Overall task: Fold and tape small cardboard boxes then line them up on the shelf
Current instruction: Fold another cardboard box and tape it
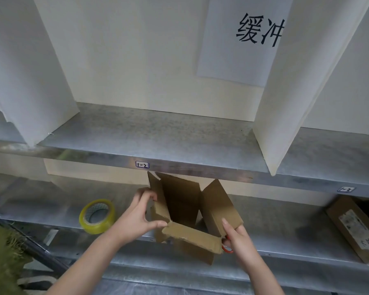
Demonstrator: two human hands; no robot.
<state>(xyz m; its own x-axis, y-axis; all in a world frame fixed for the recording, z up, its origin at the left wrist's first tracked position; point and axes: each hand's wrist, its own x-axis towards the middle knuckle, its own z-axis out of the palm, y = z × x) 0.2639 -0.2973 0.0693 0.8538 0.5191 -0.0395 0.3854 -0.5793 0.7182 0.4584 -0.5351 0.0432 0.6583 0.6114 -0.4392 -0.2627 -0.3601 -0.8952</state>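
From the head camera, the small cardboard box (pixel 184 211) is held in the air between the two shelf levels, just under the front lip of the upper shelf (pixel 158 133) and over the front edge of the lower shelf (pixel 285 235). Its open mouth faces up and towards the person, and the body runs downward from there. All four flaps are spread out. The far one stands nearly upright, the right one leans outward, and the near one tips towards the person. I cannot tell for certain which side is the longer.

The left hand (pixel 136 216) pinches the left flap between thumb and fingers. The right hand (pixel 239 239) grips the near right corner with its thumb laid up along the right flap. A small red ring (pixel 227 249) shows at its fingers, but what it belongs to is hidden.

A roll of clear yellowish tape (pixel 97 216) stands on edge on the lower shelf, just left of the left hand. Well off to the right lies a larger labelled carton (pixel 354 228). White dividers (pixel 290 81) stand on the upper shelf, and a paper sign (pixel 243 39) with black characters hangs on the back wall.

The box is plain brown corrugated board, with rough, slightly torn flap edges.
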